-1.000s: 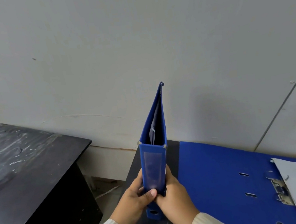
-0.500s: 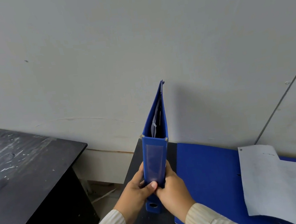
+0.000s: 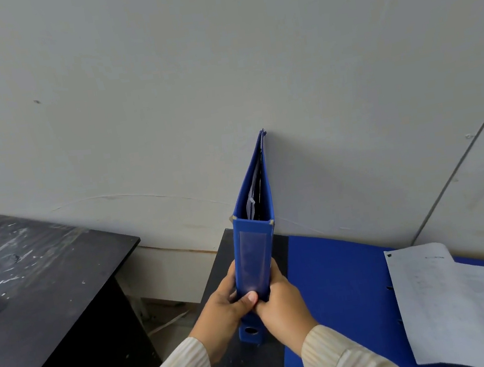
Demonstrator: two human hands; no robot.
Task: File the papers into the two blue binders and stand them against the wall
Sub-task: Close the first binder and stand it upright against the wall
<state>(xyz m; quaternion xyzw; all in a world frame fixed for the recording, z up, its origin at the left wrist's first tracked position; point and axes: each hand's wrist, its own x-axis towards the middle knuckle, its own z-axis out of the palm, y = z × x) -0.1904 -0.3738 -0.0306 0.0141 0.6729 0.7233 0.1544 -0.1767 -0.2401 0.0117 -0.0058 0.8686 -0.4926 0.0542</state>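
Note:
A closed blue binder stands upright on a dark table, spine toward me, its far top corner touching the white wall. Papers show inside its top. My left hand grips the spine's left side and my right hand grips its right side, low down. A second blue binder lies open and flat on the right, with a white sheet of paper lying over its ring area.
A second black table with a scuffed top stands at the left, separated by a gap where the floor and a white baseboard show. A grey seam runs diagonally down the wall at right.
The upright binder has been pushed back until its top meets the wall. A white sheet now lies across the open binder, covering the rings seen one second ago.

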